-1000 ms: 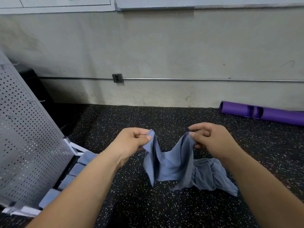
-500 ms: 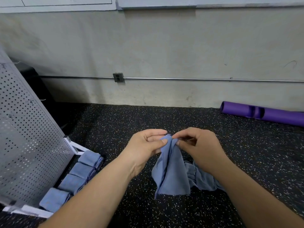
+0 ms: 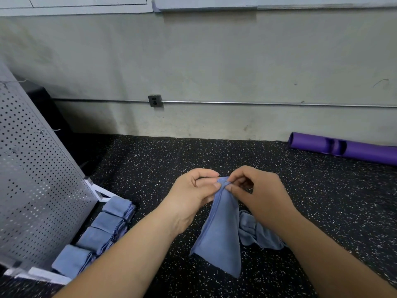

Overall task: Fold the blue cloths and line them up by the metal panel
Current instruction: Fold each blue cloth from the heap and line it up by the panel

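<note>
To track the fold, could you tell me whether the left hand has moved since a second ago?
Yes. Against the wall outlet, the left hand has shifted right, meeting the right hand on the blue cloth.

No text, label, brand, number or sign is legible in the head view. The white sheet (image 3: 86,6) mounted on the wall (image 3: 214,61) at upper left carries one short line of dark print at its top edge. This print is cut by the frame border and is too small and blurred to read.
</note>
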Available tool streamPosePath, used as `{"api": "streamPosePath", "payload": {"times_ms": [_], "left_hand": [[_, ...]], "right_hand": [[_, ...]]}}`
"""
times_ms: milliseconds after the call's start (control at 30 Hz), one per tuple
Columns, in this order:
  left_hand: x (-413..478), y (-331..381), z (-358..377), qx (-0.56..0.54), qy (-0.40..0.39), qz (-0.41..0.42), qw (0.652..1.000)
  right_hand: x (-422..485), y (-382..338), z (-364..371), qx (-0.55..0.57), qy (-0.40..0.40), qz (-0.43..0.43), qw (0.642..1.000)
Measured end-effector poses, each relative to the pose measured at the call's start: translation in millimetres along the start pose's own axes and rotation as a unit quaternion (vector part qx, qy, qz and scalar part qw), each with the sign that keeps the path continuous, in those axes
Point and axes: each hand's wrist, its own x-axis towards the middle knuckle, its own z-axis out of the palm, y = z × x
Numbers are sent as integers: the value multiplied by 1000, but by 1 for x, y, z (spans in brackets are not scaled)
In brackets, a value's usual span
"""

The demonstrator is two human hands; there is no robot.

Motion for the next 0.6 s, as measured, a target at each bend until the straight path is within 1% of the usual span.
{"api": "streamPosePath", "payload": {"times_ms": [133, 267, 400, 600], "left_hand": [[-2, -2, 0, 134, 9, 72, 988], [-5, -2, 4, 214, -6, 116, 970], [-7, -3, 7, 212, -10, 127, 969], [-5, -3, 2, 229, 0, 169, 959]], "right_hand": [[-1, 1, -1, 6, 6, -5, 1000], [-1, 2, -1, -7, 18, -3, 1000], [0, 4, -1, -14, 26, 0, 1000], [-1, 4, -3, 12, -20, -17, 1000]]}}
